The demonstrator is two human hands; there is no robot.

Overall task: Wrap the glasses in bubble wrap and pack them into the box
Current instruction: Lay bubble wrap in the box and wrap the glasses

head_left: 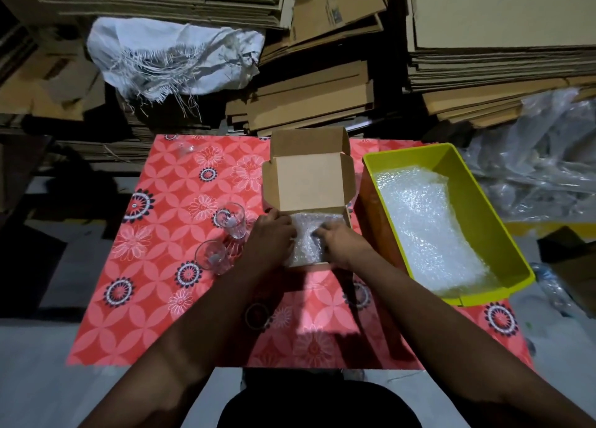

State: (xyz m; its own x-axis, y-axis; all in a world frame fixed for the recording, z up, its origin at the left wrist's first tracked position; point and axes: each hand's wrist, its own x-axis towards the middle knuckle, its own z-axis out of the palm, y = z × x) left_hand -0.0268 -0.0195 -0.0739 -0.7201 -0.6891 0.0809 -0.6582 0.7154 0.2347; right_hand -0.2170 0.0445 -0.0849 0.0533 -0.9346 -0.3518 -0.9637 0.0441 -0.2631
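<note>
Looking down from the head camera, I see tall stacks of flattened brown cardboard (322,98) filling the background, with a frayed white woven sack (174,60) slumped against them. Below lies a red table covering printed with white and dark flowers (167,202). On its right side sits a long yellow-green plastic bin (503,221) holding sheets of clear bubble wrap (425,221). At the centre stands a small brown cardboard box (309,182), its lid flap raised at the far side. A bundle of bubble wrap (306,243) fills the near part of the box. Both hands rest on that bundle: the left hand (271,234) curls its fingers over its left edge, and the right hand (338,237) presses curled fingers into its right side. I cannot tell whether a glass is inside. Just left of the box, two clear drinking glasses (232,221) stand upright on the covering, one nearer me (214,256). A third clear glass (187,148) shows faintly at the far left corner.
</note>
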